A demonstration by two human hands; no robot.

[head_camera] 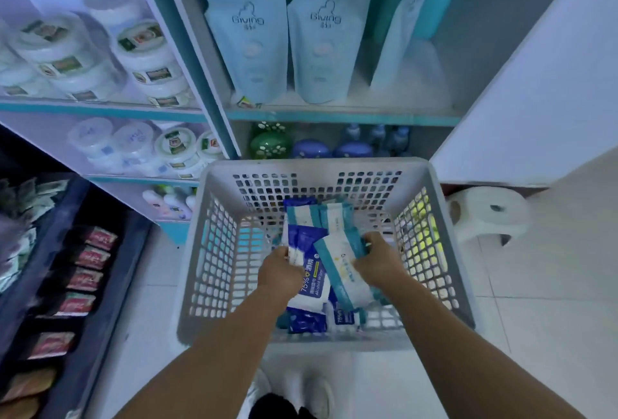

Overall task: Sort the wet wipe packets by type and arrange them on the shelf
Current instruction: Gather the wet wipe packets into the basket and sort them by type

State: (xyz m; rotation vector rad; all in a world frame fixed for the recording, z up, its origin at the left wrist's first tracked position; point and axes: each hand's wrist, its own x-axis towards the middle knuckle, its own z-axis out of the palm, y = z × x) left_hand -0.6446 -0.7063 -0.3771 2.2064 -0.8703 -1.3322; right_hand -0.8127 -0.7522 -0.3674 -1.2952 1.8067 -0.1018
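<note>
A pale grey plastic basket, its walls pierced by a grid of square holes, stands on the tiled floor at the foot of the shelf. Inside lies a loose heap of soft, flat wet wipe packets: dark blue and white ones printed "75%" and "Alcohol Wipes", and white ones with teal end bands.

The left hand, at about 9 o'clock of the heap, has its fingers curled over the edge of a blue and white packet. The right hand, at about 3 o'clock, grips a white, teal-banded packet that lies slanted across the pile.

At 12 o'clock, above the basket, the shelf carries tall, pale blue stand-up pouches marked "Giving". At 10 o'clock, round white tubs are stacked in piles. A white plastic stool sits at 3 o'clock of the basket.
</note>
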